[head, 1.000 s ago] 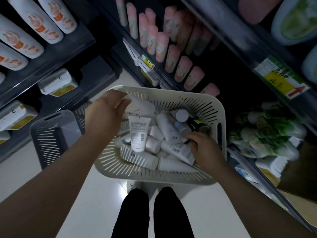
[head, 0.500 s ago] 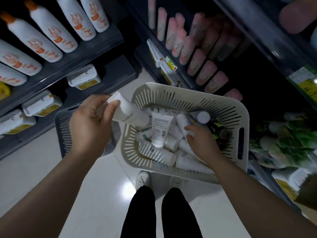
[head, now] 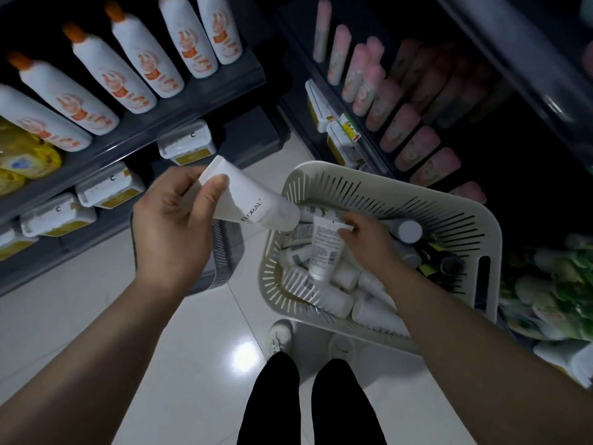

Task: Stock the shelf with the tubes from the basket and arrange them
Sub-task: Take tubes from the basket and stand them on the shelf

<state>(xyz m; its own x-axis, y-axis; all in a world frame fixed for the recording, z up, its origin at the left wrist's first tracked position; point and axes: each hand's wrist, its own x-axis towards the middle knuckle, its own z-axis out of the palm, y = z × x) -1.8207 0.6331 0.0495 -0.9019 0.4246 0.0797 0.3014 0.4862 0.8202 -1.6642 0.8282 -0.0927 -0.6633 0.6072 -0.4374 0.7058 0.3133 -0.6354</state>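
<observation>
A cream slotted basket [head: 481, 220] holds several white tubes [head: 324, 293] and a few dark bottles at its right side. My left hand [head: 173, 226] grips a white tube marked FLORAL [head: 253, 200] by its flat crimped end, held up left of the basket rim, cap end pointing toward the basket. My right hand [head: 369, 242] is inside the basket, its fingers pinching the top of a white tube with printed text [head: 324, 248] that stands cap down among the others.
A grey slotted basket [head: 221, 258] sits on the floor under my left hand. Dark shelves on the left carry white bottles with orange caps [head: 96, 75] and white boxes [head: 109, 186]. Pink tubes [head: 401, 123] line the right shelf. My feet stand on glossy white tiles [head: 192, 364].
My left hand lifted the FLORAL tube out of the basket and carried it left. My right hand moved from the basket's near side up to the printed tube's top.
</observation>
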